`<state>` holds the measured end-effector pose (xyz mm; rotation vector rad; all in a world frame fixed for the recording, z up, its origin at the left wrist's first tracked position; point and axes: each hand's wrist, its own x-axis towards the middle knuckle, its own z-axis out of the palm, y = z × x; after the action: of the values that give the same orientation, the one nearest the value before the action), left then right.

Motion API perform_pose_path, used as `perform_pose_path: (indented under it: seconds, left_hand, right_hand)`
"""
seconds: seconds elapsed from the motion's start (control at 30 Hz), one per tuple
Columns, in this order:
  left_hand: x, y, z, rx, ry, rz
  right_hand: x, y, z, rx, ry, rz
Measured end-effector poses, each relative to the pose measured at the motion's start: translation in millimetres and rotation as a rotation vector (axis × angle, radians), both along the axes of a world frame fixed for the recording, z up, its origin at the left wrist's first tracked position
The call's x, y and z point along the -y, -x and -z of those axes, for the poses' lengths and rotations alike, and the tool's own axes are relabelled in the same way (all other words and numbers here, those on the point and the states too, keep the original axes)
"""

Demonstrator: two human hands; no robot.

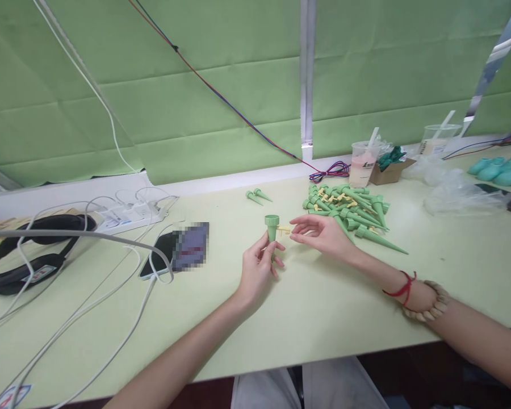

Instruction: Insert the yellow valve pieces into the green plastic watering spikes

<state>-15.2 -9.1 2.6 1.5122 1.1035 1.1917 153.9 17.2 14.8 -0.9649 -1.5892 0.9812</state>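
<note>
My left hand [258, 267] is closed around a green plant watering spike [272, 224], held upright above the table with its wide cap at the top. A small yellow valve [283, 229] juts sideways from the spike toward the right. My right hand [321, 234] is at the valve's outer end, thumb and fingers apart on either side of it; whether they touch it I cannot tell. Behind my right hand lies a heap of green spikes [353, 207], several with yellow valves. Two small green spikes [258, 196] lie apart, farther back on the table.
At left are black headphones [29, 255], a power strip [128, 218], loose white cables [111, 301] and a phone [159, 253]. At back right stand a drink cup [361, 165], a small cardboard box [392, 172], plastic bags [451, 190] and teal rounded objects [500, 170].
</note>
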Motion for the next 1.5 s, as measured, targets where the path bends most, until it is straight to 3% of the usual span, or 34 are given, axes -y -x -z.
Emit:
perform_pose_path:
  seconds: [0.37,0.6,0.77,0.93,1.13,1.33,1.5]
  left_hand:
    - [1.5,-1.2,1.0,0.005,0.032,0.052]
    - [3.1,-0.7,1.4,-0.017,0.009,0.057]
    - [2.8,-1.7,0.8,-0.005,0.031,0.062]
    - [3.7,-2.9,-1.8,0.011,0.031,0.064]
    - [3.9,-2.6,-2.8,0.029,0.046,0.055]
    - [5.0,-3.3,-2.5,0.017,0.035,0.063]
    - [4.6,-3.6,0.0,0.032,0.047,0.056]
  right_hand:
    - [5.0,4.1,0.3,-0.002,-0.028,0.046]
    - [1.3,4.7,3.6,-0.11,0.256,-0.157]
    - [1.6,4.5,3.6,-0.074,0.079,-0.045]
    - [4.1,5.3,1.7,-0.091,0.192,-0.117]
    - [2.7,1.7,0.1,-0.089,0.033,0.004]
    - [3.0,2.2,0.1,-0.08,0.186,-0.077]
    - [1.9,3.0,2.2,-0.058,0.045,-0.038]
